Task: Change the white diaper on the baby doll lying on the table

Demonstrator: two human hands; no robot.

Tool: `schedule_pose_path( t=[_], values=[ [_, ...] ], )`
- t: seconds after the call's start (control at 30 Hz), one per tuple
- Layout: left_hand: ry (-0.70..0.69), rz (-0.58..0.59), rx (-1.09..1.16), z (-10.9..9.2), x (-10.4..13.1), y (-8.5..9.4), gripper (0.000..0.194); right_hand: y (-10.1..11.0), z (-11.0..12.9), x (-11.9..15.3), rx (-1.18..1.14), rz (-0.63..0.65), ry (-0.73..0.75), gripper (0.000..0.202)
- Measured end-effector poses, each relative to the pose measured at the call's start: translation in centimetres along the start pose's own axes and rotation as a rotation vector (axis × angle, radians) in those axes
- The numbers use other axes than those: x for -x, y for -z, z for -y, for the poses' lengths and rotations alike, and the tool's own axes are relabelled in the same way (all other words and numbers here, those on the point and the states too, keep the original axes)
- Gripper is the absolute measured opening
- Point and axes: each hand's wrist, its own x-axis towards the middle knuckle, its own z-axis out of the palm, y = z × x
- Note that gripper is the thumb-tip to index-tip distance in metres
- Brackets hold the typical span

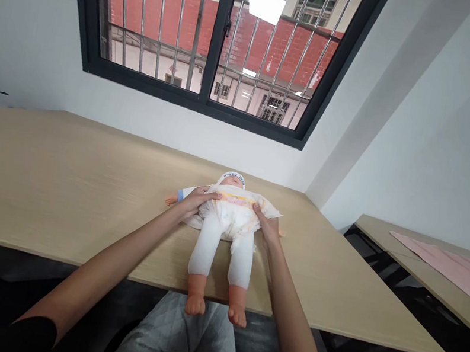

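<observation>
Baby doll (227, 223) supine at the table's (58, 182) near edge, feet overhanging. Left hand (195, 200) and right hand (267, 224), fingers curled, grip the diaper (233, 209) at each hip; keep both sides level, pulling evenly so the waistband sits square

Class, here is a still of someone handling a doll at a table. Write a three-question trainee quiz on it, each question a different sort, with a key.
1. True or false: the doll lies face down on the table.
2. Which part of the doll hangs past the table edge? A head B feet C arms
3. Fill in: the left hand and right hand both rest on the doll's ____.

Key: 1 false (face up). 2 B. 3 diaper.
</observation>
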Motion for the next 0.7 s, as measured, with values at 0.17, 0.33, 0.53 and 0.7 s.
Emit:
schedule_pose_path(
  t=[0.17,0.33,0.53,0.7],
  values=[
    [-0.012,-0.038,-0.035,0.3,-0.2,0.4,0.036,0.1,-1.2,-0.2,0.001,0.004,-0.066,0.044],
    [0.089,-0.019,-0.089,1.9,-0.9,1.7,0.045,0.2,-2.1,-0.6,-0.091,0.014,-0.166,0.040],
    [0.058,-0.017,-0.132,2.7,-1.2,1.9,0.046,0.2,-2.6,-0.6,-0.119,0.010,-0.245,0.044],
    [-0.013,-0.071,-0.217,2.4,-1.0,1.5,0.042,0.2,-2.8,-0.5,-0.149,0.049,-0.262,0.043]
  ],
)
